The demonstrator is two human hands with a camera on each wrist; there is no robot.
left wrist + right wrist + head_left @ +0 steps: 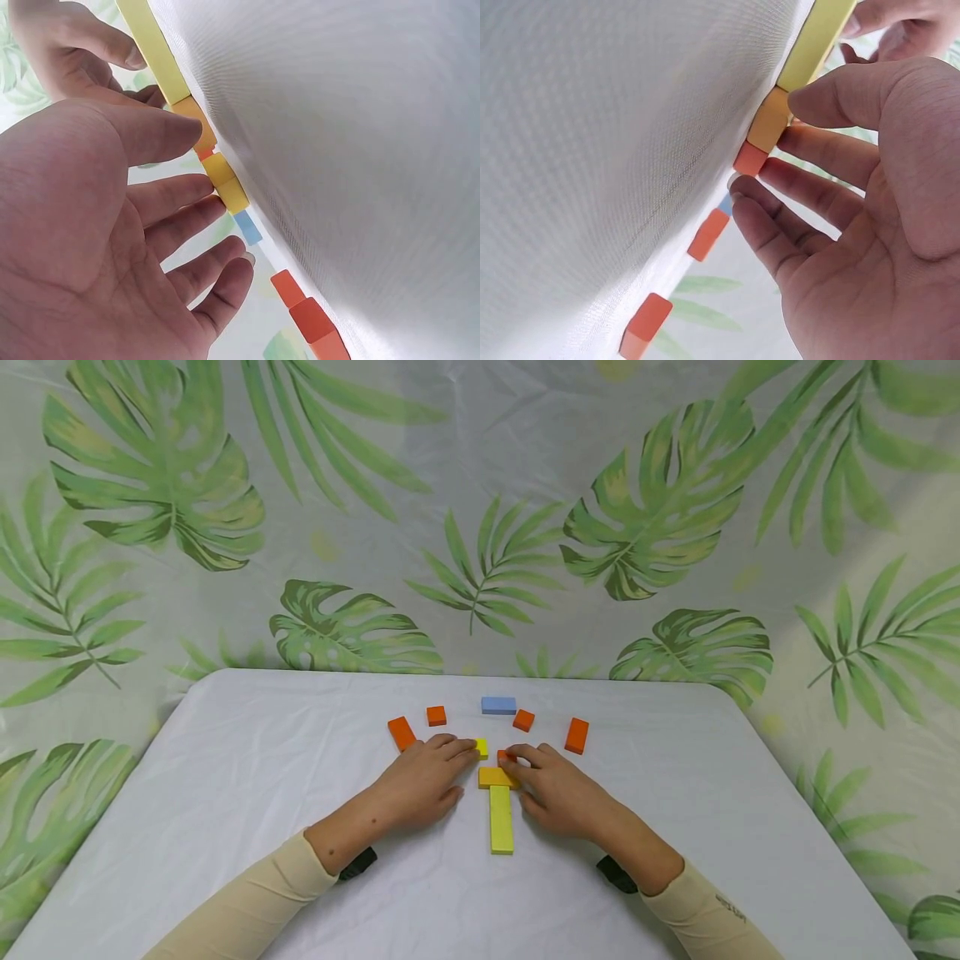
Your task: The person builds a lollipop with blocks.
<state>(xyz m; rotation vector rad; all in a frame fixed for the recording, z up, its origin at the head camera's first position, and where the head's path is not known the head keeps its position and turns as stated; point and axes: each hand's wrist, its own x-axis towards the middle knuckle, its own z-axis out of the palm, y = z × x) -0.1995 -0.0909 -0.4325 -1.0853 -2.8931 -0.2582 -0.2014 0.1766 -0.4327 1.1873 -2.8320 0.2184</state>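
The kind of place is unclear — leaf-print sheeting (495, 468) backs a white-covered table (247, 760).

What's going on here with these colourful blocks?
Someone's left hand touches a small yellow block, and their right hand touches a small orange-red block just beyond an orange block. A long yellow block runs from the orange one toward the person, forming a T. A blue block and four more orange-red blocks lie loosely beyond.
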